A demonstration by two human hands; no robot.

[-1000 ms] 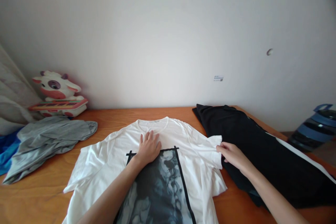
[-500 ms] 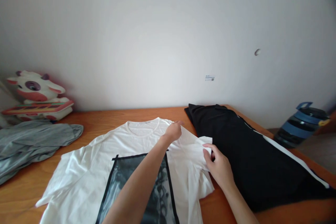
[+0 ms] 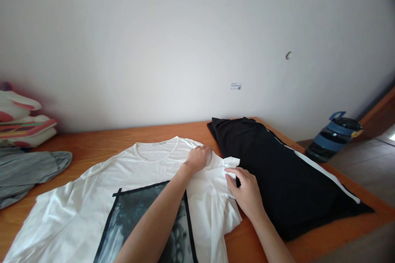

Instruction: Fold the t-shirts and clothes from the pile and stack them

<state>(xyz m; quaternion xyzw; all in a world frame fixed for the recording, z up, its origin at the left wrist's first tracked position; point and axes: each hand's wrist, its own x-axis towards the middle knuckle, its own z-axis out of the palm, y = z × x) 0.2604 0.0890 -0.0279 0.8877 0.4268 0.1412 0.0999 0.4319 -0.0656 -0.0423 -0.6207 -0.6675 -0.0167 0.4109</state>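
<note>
A white T-shirt with a dark, black-bordered print lies spread on the wooden table, its neckline toward the wall. Across the print reaches my left arm, and my left hand is closed on the cloth at the shoulder on the right side of the neckline. My right hand pinches the edge of the sleeve on that same side, thumb and fingertips on the white fabric. The sleeve is bunched between the hands.
A black garment with a white stripe lies to the right. Behind it stands a blue bottle. Grey cloth and a toy keyboard are at the left, on the wooden table against a wall.
The view has turned to the right, so things appear farther left. My left hand has settled lower onto the shoulder cloth, its fingers no longer raised. My right hand still pinches the sleeve.
</note>
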